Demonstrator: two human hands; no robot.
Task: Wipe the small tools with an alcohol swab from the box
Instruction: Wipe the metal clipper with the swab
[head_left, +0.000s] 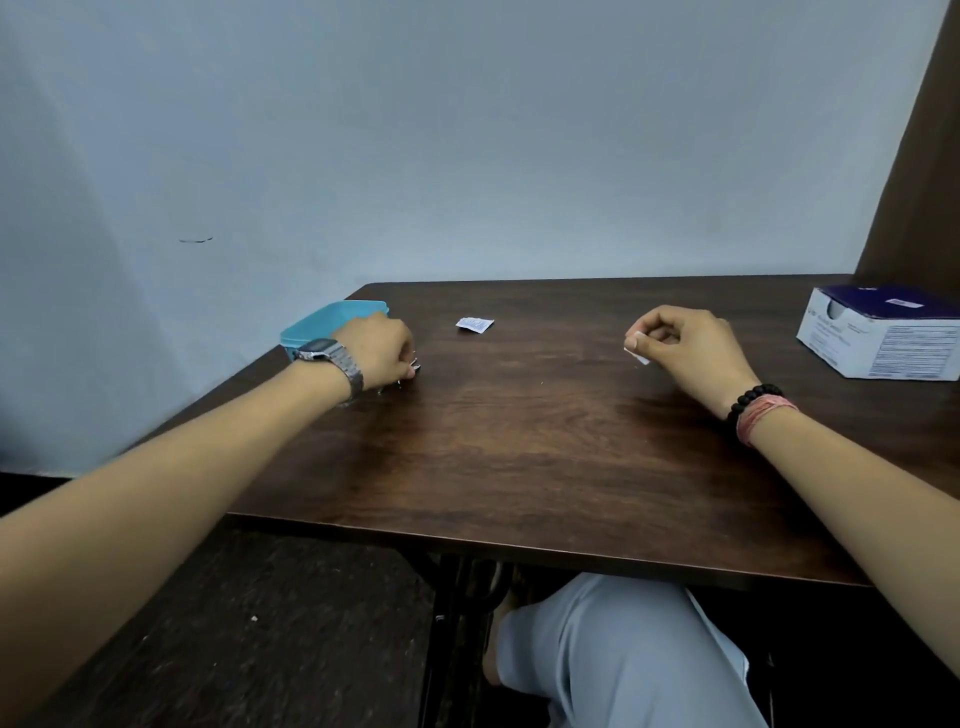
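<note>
Starting at the table's (519, 457) left edge, we've got a teal container (317, 325) with our left hand (376, 351) right in front, fingers curled down on the small tools (413, 370), mostly hidden. A torn wrapper (474, 325) sits mid-table near the far edge. Right hand (685, 345) pinches the swab (638, 356); the swab box (883, 338) sits at the right edge.

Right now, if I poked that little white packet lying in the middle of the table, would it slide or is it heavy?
The torn packet looks thin, flat and crumpled, so it is probably very light and floppy. On the smooth wooden table it would likely slide at a poke, maybe even shift from a breath. Being flat, it should not roll.
</note>
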